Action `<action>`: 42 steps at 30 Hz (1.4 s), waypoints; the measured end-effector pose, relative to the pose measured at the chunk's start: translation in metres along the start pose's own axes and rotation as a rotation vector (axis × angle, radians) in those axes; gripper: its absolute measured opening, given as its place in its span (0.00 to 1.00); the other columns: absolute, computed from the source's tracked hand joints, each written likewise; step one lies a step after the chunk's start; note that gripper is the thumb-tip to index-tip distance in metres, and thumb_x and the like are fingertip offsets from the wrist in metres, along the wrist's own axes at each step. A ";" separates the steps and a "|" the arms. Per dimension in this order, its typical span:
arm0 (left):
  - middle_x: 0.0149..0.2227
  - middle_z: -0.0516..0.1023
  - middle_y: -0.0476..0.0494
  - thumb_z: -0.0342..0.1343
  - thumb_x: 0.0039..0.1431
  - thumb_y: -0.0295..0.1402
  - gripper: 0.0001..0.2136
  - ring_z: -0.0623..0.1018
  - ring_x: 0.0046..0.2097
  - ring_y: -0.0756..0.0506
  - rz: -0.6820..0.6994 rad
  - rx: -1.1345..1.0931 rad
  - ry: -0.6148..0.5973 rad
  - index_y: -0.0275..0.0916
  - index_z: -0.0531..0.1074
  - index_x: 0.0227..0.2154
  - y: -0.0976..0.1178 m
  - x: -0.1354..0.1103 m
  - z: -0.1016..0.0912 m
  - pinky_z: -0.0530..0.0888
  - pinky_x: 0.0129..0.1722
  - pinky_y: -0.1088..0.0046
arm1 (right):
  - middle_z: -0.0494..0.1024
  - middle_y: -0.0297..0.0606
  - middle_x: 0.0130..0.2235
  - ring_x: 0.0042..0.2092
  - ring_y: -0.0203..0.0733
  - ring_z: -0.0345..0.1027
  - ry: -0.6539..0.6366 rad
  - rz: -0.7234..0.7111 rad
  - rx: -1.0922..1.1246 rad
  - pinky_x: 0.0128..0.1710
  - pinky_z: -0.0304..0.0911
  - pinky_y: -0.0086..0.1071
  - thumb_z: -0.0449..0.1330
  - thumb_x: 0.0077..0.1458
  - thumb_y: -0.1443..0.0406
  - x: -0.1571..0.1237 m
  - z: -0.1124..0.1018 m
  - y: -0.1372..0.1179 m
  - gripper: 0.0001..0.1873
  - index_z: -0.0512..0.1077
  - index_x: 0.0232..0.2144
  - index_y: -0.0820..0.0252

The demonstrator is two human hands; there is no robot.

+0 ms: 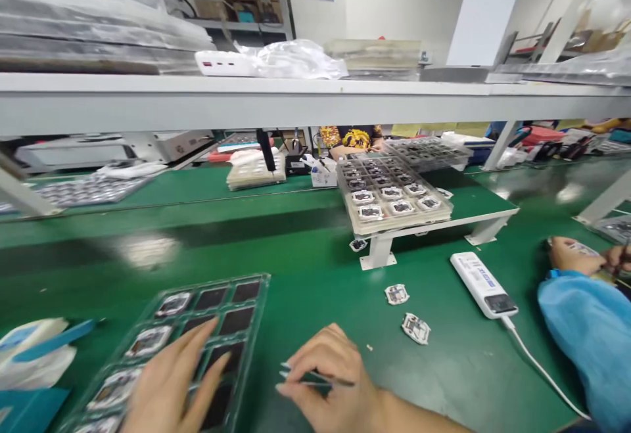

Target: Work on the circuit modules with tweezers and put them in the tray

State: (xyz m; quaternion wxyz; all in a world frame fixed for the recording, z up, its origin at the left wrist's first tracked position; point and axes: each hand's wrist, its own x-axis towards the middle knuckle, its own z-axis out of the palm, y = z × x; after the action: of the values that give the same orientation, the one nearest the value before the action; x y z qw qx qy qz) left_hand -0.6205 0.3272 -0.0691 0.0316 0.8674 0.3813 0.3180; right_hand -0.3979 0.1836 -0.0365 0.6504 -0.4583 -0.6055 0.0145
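A clear plastic tray (263,288) lies on the green table at my lower left. White-framed circuit assemblies (148,341) fill its left column, and the other visible pockets hold flat black pieces (236,320). Over the tray is my left hand (170,380), slightly blurred, its fingers stretched and apart with no object visible in them. Just right of the tray, my right hand (335,380) pinches metal tweezers (320,379), whose tips point left toward the tray. Two loose circuit assemblies (415,328) lie on the table beyond my right hand.
A white power bank (483,285) with a cable lies right of centre. Beside it, a co-worker's blue sleeve (586,334) reaches in. Stacked trays (401,223) of assemblies stand on a low raised stand (486,219). A white shelf (315,108) crosses above. A blue-handled object (54,341) lies far left.
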 end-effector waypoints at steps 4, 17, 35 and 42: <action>0.53 0.79 0.38 0.47 0.64 0.43 0.20 0.75 0.56 0.36 0.049 -0.213 -0.389 0.42 0.72 0.53 0.080 0.094 0.069 0.72 0.56 0.57 | 0.81 0.34 0.28 0.28 0.35 0.76 0.082 -0.162 -0.037 0.31 0.65 0.31 0.58 0.64 0.59 0.006 -0.002 0.003 0.11 0.69 0.31 0.57; 0.48 0.76 0.40 0.62 0.59 0.36 0.11 0.73 0.53 0.37 -0.079 -0.328 -0.450 0.36 0.74 0.41 0.148 0.195 0.178 0.67 0.55 0.51 | 0.82 0.30 0.28 0.28 0.36 0.75 0.269 -0.188 -0.101 0.31 0.64 0.33 0.58 0.64 0.61 0.018 -0.005 0.004 0.08 0.72 0.32 0.53; 0.37 0.80 0.45 0.70 0.44 0.37 0.22 0.78 0.40 0.43 -0.518 -1.185 -0.673 0.40 0.72 0.43 0.113 0.063 0.022 0.75 0.42 0.67 | 0.79 0.37 0.31 0.36 0.42 0.74 0.235 0.743 0.397 0.39 0.71 0.34 0.71 0.49 0.57 0.006 -0.015 0.030 0.12 0.75 0.29 0.59; 0.37 0.80 0.46 0.68 0.46 0.36 0.20 0.78 0.40 0.43 -0.557 -1.231 -0.633 0.41 0.71 0.43 0.105 0.039 0.022 0.75 0.42 0.67 | 0.80 0.38 0.31 0.35 0.42 0.75 0.150 0.752 0.425 0.38 0.71 0.35 0.71 0.48 0.56 0.004 -0.009 0.024 0.14 0.74 0.28 0.59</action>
State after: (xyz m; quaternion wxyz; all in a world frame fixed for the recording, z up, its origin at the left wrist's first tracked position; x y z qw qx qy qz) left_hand -0.5202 0.2837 -0.0349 0.6995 0.6142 0.3125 0.1892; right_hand -0.3765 0.1943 -0.0465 0.7220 -0.5026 -0.3314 0.3411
